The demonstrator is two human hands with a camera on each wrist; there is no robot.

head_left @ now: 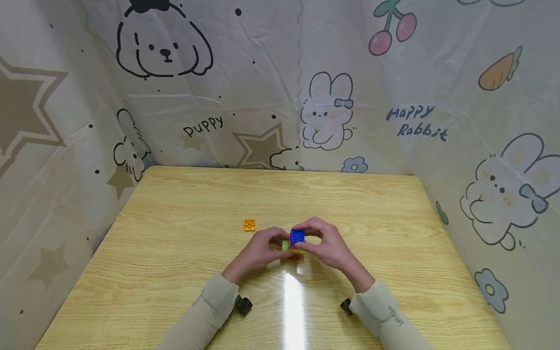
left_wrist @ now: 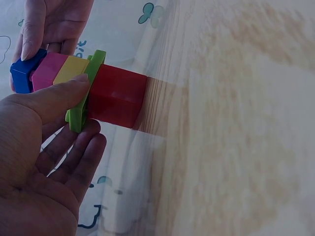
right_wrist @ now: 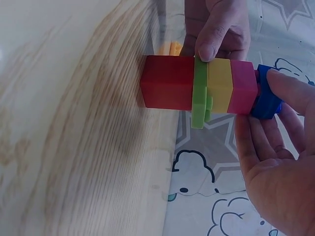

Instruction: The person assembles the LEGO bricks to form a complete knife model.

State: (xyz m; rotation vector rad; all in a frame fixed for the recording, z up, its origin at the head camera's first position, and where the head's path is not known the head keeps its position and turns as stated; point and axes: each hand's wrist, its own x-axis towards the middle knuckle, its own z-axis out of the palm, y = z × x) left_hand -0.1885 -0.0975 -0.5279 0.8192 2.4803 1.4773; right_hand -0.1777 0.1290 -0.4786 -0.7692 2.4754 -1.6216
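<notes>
A stack of toy building blocks stands on the table, with a red block (left_wrist: 118, 96) at its base. Above the red are a wider green plate (right_wrist: 199, 93), a yellow block (right_wrist: 219, 83) and a pink block (right_wrist: 243, 87). My left hand (head_left: 262, 248) grips the stack, thumb and fingers at the green plate and yellow block. On top, my right hand (head_left: 325, 245) pinches a blue block (head_left: 297, 236) between thumb and fingers. In the right wrist view the blue block sits slightly tilted, with a narrow gap showing above the pink one.
An orange block (head_left: 249, 224) lies on the wooden table (head_left: 197, 204), beyond my left hand. Printed cloth (head_left: 262, 97) with cartoon animals hangs behind the table and along both sides.
</notes>
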